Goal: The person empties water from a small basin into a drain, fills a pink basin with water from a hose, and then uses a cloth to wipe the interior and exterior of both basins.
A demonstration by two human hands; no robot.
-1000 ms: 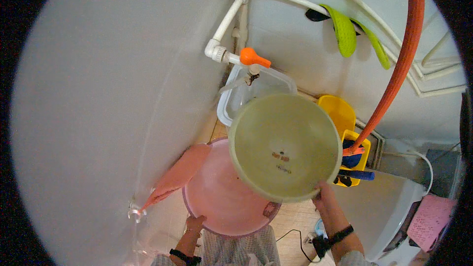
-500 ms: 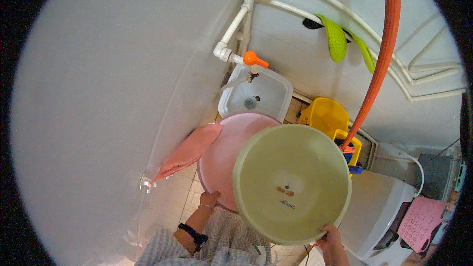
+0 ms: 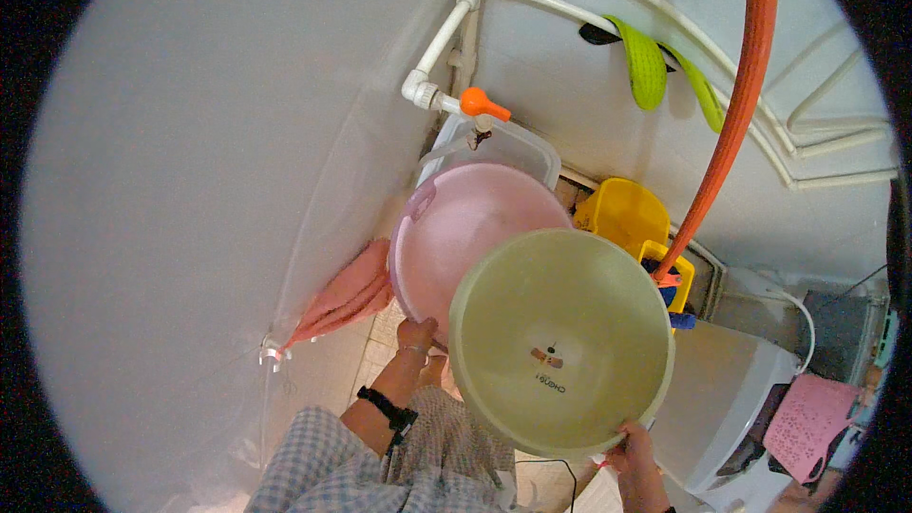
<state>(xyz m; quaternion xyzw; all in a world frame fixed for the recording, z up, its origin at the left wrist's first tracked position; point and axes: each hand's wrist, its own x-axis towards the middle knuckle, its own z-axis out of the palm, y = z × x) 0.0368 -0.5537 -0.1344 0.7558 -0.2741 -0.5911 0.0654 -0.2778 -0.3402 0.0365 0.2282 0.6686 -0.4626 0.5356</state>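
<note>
My left hand (image 3: 418, 332) is closed on the near rim of a round pink basin (image 3: 475, 218). That basin is tilted and partly covers a white sink (image 3: 532, 154). In front of it, overlapping its right side, is a large pale green basin (image 3: 570, 313) with a small printed picture inside its bottom. My right hand (image 3: 631, 448) grips the green basin's near right rim. Both basins look empty inside. A black band is on my left wrist.
An orange-handled tap (image 3: 484, 104) on white pipes is above the sink. A pink towel (image 3: 347, 294) hangs left. Yellow buckets (image 3: 622, 214), an orange mop pole (image 3: 727, 147) and a white appliance (image 3: 717, 389) stand right. Green slippers (image 3: 646, 71) hang on the wall pipe.
My left hand has moved up and away with the pink basin, which now covers more of the sink. The green basin, still in my right hand, has shifted slightly upward in view.
</note>
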